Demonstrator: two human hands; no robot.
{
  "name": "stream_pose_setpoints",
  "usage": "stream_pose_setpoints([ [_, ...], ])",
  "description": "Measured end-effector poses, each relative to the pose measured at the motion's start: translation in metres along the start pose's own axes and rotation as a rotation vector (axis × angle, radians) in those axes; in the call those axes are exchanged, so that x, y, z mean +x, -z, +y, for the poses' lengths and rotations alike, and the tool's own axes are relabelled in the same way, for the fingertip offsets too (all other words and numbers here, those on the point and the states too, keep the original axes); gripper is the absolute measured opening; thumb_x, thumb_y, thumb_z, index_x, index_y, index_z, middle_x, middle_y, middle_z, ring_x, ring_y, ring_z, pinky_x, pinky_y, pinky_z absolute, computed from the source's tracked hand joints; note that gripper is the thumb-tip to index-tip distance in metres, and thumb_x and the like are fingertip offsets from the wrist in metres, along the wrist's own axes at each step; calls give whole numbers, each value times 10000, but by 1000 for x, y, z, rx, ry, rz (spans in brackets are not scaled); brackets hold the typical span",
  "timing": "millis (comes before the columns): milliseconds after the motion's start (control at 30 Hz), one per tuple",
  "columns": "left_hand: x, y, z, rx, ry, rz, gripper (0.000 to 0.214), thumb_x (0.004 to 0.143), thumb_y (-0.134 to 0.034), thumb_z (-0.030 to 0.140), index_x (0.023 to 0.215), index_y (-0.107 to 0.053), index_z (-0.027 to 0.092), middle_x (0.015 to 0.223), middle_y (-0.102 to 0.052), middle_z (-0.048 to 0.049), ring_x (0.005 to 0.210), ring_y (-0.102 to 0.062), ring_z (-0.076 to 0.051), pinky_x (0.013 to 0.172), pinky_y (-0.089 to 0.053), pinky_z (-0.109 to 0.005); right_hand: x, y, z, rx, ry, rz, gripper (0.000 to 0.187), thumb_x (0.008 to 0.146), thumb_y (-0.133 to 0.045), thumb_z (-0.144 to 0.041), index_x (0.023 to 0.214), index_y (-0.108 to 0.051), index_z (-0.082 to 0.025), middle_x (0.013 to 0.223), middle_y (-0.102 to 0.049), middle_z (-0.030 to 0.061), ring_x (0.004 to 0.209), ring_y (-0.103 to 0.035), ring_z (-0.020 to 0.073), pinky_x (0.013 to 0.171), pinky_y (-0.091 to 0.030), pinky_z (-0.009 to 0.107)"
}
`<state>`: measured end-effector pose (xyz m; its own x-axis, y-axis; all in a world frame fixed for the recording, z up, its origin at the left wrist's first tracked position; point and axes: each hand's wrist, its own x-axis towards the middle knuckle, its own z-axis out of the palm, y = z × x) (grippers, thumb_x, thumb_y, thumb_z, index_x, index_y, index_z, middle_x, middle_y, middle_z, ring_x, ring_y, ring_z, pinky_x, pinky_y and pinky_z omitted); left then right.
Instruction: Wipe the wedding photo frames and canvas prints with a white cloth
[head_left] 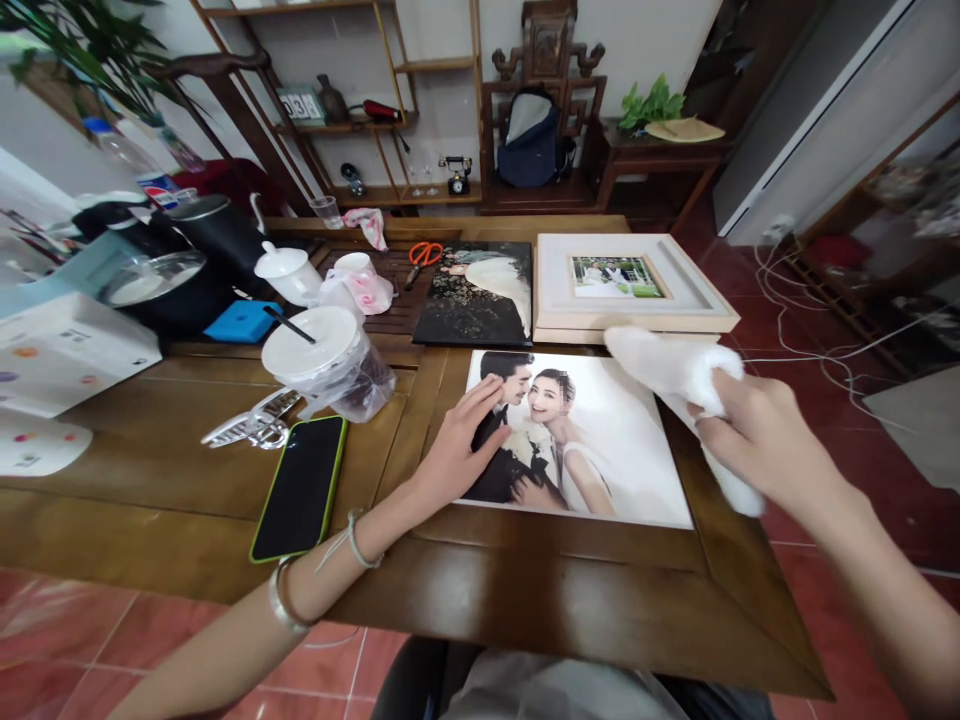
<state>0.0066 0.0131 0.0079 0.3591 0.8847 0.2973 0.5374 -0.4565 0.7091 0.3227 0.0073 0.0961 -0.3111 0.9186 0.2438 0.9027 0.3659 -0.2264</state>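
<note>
A large wedding photo panel (pixel 637 450) lies flat on the brown wooden table (pixel 525 600) in front of me. My left hand (pixel 466 440) rests on its left part with the fingers stretched out. Over the panel's right edge, my right hand (pixel 761 425) is closed around a white cloth (pixel 664 368); one end reaches left past the panel's upper right corner, and another hangs below the hand. Just behind the panel are a dark photo album (pixel 469 300) and a pale wooden picture frame (pixel 555 290) with a small photo in it.
Orange-handled scissors (pixel 424 256) lie left of the album. A lidded drink cup (pixel 322 350), a phone (pixel 300 488) in a green case, a clear hair clip (pixel 255 420) and a blue box (pixel 241 322) stand or lie on the left. White cables (pixel 810 300) trail over the floor at right.
</note>
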Motion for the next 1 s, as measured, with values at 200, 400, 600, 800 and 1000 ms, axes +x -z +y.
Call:
stream_pose_setpoints([
  [200,0,-1,0,10,0,5,447,927,-527,278,1367,-463,230,1463,-446,-106,1388,-367,-223,1148,-299,-480,1,-27,-31,-110,399,90,309,722,-488,16,484,-512,-181,1383,-506,128,1377,-286,401,1072,-290,637],
  [400,1,-1,1,8,-1,0,450,925,-527,284,1369,-465,236,1459,-450,-107,1386,-369,-239,1144,-300,-493,14,-58,-38,-133,363,-95,239,639,-533,34,725,-704,-110,1513,-314,191,1396,-205,432,1086,-196,682],
  [600,1,-1,1,9,6,3,445,930,-521,275,1370,-463,235,1464,-442,-104,1387,-366,-232,1149,-294,-481,9,-60,-38,-101,328,-135,265,630,-527,-22,770,-725,-130,1482,-382,161,1390,-230,432,1077,-148,715],
  [800,0,-2,0,27,17,4,456,926,-528,278,1374,-458,234,1469,-438,-100,1391,-359,-235,1145,-301,-477,-28,-41,-64,5,357,-236,269,619,-563,-42,802,-728,-150,1478,-392,160,1371,-277,433,1073,-253,667],
  [1000,-1,-3,-4,17,-8,4,455,937,-513,281,1385,-444,247,1483,-422,-89,1399,-346,-226,1151,-290,-476,-70,-21,-92,195,406,-291,212,553,-589,-97,700,-694,-208,1430,-480,102,1333,-382,369,1083,-336,547],
])
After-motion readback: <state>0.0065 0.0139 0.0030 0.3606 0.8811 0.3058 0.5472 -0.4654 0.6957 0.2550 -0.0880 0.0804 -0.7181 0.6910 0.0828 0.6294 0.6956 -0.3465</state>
